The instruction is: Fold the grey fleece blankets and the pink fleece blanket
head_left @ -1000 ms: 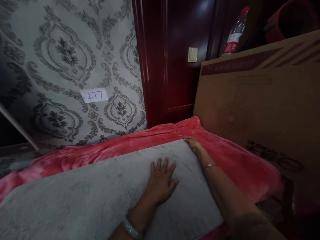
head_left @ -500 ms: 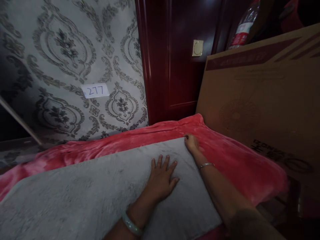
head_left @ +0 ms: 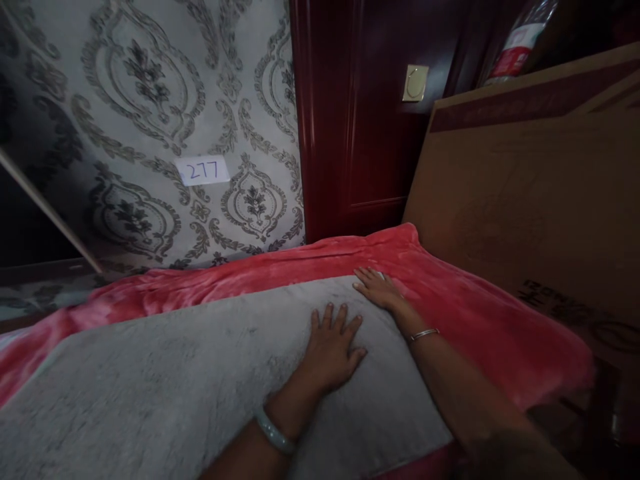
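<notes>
A grey, stone-patterned sheet (head_left: 200, 373) lies flat over a red plush blanket (head_left: 480, 320). My left hand (head_left: 331, 350) rests palm down on the sheet with its fingers spread, and a pale bangle circles that wrist. At the sheet's far right corner lies my right hand (head_left: 377, 288), fingers stretched out flat on the surface; a thin silver bracelet is on this wrist. Neither hand grips anything.
Behind the blanket stand a patterned wall with a paper label (head_left: 204, 171) reading 277 and a dark red door panel (head_left: 370, 133). A large cardboard box (head_left: 530, 173) leans at the right, with a plastic bottle (head_left: 520, 43) behind its top edge.
My right hand has let go of the sheet's corner, and its fingers now lie flat on it. My left hand stays spread on the sheet. The whole view has shifted slightly.
</notes>
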Demonstrator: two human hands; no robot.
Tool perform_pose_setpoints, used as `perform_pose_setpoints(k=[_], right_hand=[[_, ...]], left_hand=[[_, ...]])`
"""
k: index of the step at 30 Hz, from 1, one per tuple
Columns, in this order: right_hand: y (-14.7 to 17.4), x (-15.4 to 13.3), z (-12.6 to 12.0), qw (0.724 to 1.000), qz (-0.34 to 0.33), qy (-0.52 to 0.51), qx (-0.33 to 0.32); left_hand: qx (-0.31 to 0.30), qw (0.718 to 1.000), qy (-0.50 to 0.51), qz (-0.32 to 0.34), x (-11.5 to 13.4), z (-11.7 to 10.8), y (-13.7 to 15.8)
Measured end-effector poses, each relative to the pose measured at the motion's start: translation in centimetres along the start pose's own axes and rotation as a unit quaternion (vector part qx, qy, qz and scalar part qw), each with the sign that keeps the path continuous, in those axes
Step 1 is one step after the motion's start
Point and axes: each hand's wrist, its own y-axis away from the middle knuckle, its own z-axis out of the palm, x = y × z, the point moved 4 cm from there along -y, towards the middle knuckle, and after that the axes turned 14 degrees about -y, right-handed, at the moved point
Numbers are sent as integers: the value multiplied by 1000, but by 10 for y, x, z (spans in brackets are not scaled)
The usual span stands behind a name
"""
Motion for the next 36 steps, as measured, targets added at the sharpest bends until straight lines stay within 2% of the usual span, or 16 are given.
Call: perform_pose_setpoints(k=[9,18,23,26,29,31,33,36], right_hand=[[-1,7,0,1000,8,9,15],[-4,23,14,996,32,65,51],[12,14,-2,989,74,48,115],[24,-9,-7,991,53,45,114],[37,-39,5,994,-1,75,85],[47,-59,21,993,-36,91,69],[55,-74,41,992,-64,98,47],[64,-86,68,991,-76,106,4]], left_hand=[[4,1000,11,6,4,-1,2],[19,997,46,59,7,-7,11],[33,995,65,63,6,-6,9],[7,995,81,62,-4,-10,3],[-40,994,88,50,-35,-26,12],[-45,997,66,5,-71,-41,37],[-30,994,11,-104,-117,-57,76],[-44,953,-74,-291,-182,-66,149]])
